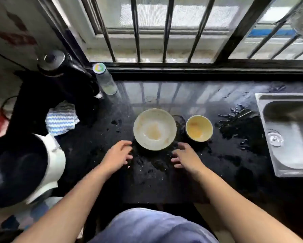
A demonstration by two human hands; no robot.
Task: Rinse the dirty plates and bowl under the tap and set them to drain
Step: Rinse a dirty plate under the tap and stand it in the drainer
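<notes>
Reaching with both hands, left [118, 154] and right [185, 157], spread and empty, you are flanking the centre-frame plate [154, 128] to lift it.

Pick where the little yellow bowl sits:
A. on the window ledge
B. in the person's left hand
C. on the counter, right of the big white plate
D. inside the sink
C: the little yellow bowl stands on the black counter, just right of the big white plate, with neither hand touching it.

Black wet counter [164, 181] bears 1 plate [154, 129], 1 bowl [199, 128], cloth [61, 120], bottle [106, 81].
</notes>
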